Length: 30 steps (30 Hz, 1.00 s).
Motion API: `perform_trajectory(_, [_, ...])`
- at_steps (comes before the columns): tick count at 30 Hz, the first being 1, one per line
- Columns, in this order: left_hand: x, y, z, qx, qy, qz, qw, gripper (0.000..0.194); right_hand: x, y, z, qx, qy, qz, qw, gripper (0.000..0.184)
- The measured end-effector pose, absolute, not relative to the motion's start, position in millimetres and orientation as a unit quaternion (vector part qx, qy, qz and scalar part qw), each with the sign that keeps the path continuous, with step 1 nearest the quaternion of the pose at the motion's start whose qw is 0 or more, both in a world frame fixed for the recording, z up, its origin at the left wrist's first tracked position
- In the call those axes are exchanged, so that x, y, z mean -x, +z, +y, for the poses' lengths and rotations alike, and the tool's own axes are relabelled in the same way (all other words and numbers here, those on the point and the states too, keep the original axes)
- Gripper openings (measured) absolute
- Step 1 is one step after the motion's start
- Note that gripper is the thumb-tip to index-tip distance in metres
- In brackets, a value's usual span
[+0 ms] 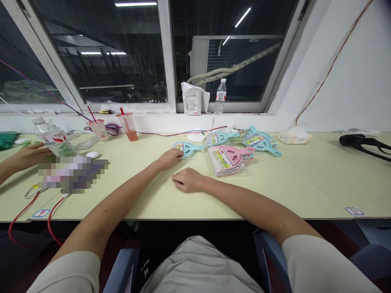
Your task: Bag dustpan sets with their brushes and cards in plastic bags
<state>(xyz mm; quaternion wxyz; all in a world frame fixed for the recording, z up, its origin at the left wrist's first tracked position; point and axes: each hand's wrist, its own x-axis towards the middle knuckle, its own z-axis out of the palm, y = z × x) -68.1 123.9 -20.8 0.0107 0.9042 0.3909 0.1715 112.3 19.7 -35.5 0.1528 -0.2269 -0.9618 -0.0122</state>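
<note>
My left hand (169, 159) is closed on the near left edge of a light-blue mini dustpan (190, 149) in clear plastic wrap with a yellow-green label. My right hand (189, 180) rests on the table as a loose fist, just in front of that dustpan, with nothing showing in it. To the right lies a small stack of wrapped dustpans, a pink one (232, 156) on top. Behind it are another wrapped light-blue dustpan (222, 138) and a cluster of blue dustpans (259, 141).
Two cups with red straws, one pinkish (128, 127), stand by the window. A water bottle (220, 97) and white package (192, 99) are on the sill. A tissue pack (295, 135) lies right. Another person's hand (33, 154) is at left, near a large bottle (55, 138).
</note>
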Motion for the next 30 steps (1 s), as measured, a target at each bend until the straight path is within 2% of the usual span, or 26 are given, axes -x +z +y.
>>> perform_trajectory(15, [59, -22, 119, -0.908, 0.177, 0.380, 0.008, 0.014, -109, -41, 23, 0.212, -0.008, -0.961, 0.175, 0.019])
perform_trajectory(18, [54, -20, 125, -0.906, 0.182, 0.381, 0.037, 0.013, -112, -39, 25, 0.221, -0.001, -0.959, 0.176, 0.019])
perform_trajectory(20, [59, -19, 130, -0.894, 0.211, 0.390, 0.057, 0.021, -115, -38, 28, 0.251, -0.005, -0.952, 0.174, 0.020])
perform_trajectory(24, [86, -27, 146, -0.798, 0.300, 0.523, -0.013, 0.039, -121, -36, 38, 0.374, -0.028, -0.915, 0.147, 0.021])
perform_trajectory(26, [102, -37, 155, -0.747, 0.273, 0.604, -0.054, 0.034, -122, -36, 41, 0.406, -0.038, -0.904, 0.126, 0.022])
perform_trajectory(28, [112, -46, 164, -0.724, 0.216, 0.653, -0.057, 0.025, -121, -37, 42, 0.409, -0.046, -0.904, 0.116, 0.023])
perform_trajectory(30, [115, -51, 172, -0.706, 0.177, 0.684, -0.054, 0.024, -120, -37, 42, 0.404, -0.049, -0.906, 0.112, 0.023])
